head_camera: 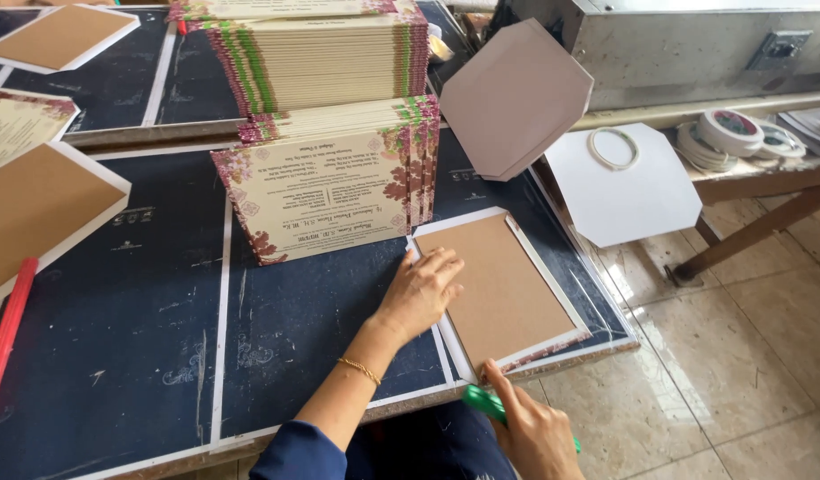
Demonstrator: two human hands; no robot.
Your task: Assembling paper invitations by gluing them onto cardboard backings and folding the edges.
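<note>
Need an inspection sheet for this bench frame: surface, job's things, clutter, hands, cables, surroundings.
Surface: dark scuffed table marked with white lines.
Job's things: brown board lying on a white-bordered sheet at the table's near right corner; green tool.
Clutter: stacks of floral printed cards; another brown board at left; red stick; white octagonal cards.
Hands: left hand flat on the board's left edge; right hand gripping the green tool at the near edge.
Cables: nothing seen.
Surroundings: tiled floor; tape rolls on a side bench; metal box.
</note>
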